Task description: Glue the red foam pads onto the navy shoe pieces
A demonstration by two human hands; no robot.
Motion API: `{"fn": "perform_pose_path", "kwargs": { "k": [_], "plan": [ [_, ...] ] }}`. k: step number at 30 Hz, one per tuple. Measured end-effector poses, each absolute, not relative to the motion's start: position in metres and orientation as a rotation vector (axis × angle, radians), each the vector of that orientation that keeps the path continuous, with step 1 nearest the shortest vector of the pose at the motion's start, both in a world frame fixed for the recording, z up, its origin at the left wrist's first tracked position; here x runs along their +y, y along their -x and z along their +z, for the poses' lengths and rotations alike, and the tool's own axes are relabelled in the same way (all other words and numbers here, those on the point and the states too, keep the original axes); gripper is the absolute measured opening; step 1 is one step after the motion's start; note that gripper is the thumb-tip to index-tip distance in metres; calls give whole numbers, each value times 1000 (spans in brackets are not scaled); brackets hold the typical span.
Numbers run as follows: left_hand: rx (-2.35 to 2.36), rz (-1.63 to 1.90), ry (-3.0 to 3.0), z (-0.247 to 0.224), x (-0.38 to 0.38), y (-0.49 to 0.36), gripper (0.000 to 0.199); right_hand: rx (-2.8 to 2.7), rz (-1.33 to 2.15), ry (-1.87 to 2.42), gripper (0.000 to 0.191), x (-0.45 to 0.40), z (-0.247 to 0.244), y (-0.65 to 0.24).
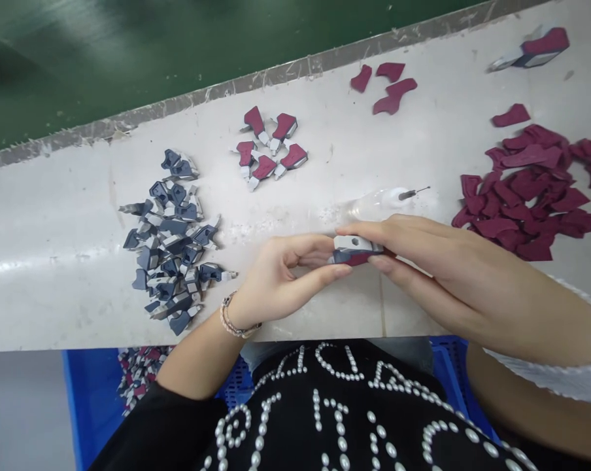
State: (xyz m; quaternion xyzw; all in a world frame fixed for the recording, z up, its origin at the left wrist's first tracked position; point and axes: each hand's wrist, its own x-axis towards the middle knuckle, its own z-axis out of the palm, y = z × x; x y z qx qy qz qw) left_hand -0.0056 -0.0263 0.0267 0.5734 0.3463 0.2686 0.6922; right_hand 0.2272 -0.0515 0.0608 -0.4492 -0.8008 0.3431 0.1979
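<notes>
A small grey, white and maroon part (355, 247) is held between both hands over the front of the white table. My left hand (288, 275) wears a bracelet and pinches the part's left end between thumb and fingers. From the right, my right hand (423, 261) grips its other end with thumb and fingertips. Just beyond the hands lies a clear bottle (381, 203) with a thin dark needle tip. Left of my left hand is a heap of grey and white parts (172, 242). Loose maroon pieces (525, 196) are piled beyond my right hand.
Several maroon-topped assembled parts (270, 150) lie at the back middle. More maroon pieces (393, 95) are behind the bottle. One assembled part (538, 51) sits at the far right. Below the table's front edge, a blue crate (87, 405) holds many small parts.
</notes>
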Motion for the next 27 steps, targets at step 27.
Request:
{"fn": "perform_pose_path", "kwargs": {
  "k": [27],
  "plan": [
    [906,936,-1725,24,-40,-7,12,-2152,879,1297,17,-57,70,-202]
  ]
}}
